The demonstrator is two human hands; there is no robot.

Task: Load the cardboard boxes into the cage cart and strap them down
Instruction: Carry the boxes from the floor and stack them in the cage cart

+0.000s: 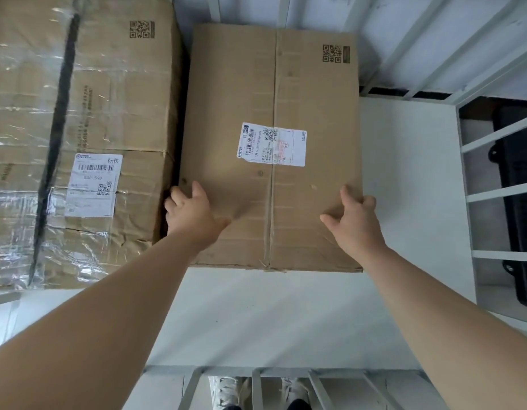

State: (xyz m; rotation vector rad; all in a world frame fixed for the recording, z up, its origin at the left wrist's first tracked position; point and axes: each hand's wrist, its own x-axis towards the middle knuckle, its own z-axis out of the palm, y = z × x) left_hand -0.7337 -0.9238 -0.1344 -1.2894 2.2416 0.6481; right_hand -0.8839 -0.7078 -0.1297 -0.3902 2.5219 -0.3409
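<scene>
A: Where do the fingers (pixel 176 196) of the left hand (pixel 191 211) end?
B: Can't see. They dip into the gap between the box (pixel 256 99) and the wrapped box (pixel 114 99), tips hidden. The right hand (pixel 356 220) bends its fingers over the box's side, tips hidden too.
A: The label (pixel 271 145) beyond the fingers?
B: Print too small to read.
A: Right of the right fingers?
B: A black thing (pixel 519 202) behind the cart bars (pixel 498 193), running out of view; can't tell what. The wrapped box, left of the left fingers, runs out of view too.
</scene>
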